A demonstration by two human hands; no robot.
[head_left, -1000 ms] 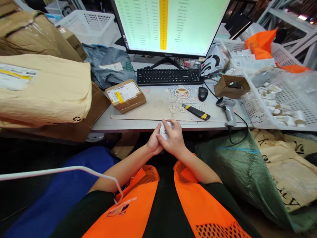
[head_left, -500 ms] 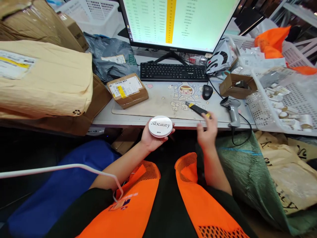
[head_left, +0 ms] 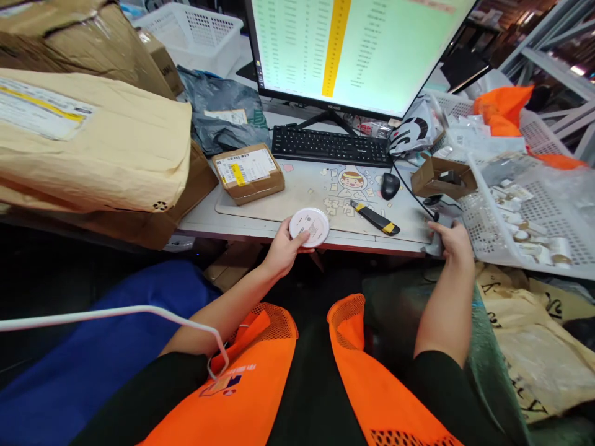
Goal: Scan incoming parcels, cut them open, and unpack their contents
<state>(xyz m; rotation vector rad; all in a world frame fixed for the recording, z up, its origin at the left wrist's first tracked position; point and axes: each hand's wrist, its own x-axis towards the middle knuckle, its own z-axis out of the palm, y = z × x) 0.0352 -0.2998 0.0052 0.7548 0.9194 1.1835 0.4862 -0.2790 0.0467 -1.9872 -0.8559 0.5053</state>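
My left hand (head_left: 282, 251) is closed on a round white cosmetic compact (head_left: 310, 227) just over the desk's front edge. The thumb presses on its face, which carries small print and a square code. Over to the right, my right hand (head_left: 456, 243) is closed around the grey barcode scanner (head_left: 439, 204), hiding much of its handle. Between the hands, a black and yellow utility knife (head_left: 374, 217) lies on the desk mat (head_left: 302, 192).
A taped carton (head_left: 250, 174) sits left of the knife, below the keyboard (head_left: 330, 145). The mouse (head_left: 389, 185) and a small open box (head_left: 444, 176) stand right. White baskets (head_left: 502, 229) flank the desk's right end; a large tan parcel (head_left: 116, 142) occupies the left.
My left hand has turned the compact over, from the face lettered "beauty" to the printed side. My right hand has moved right from beside the knife and taken hold of the scanner.
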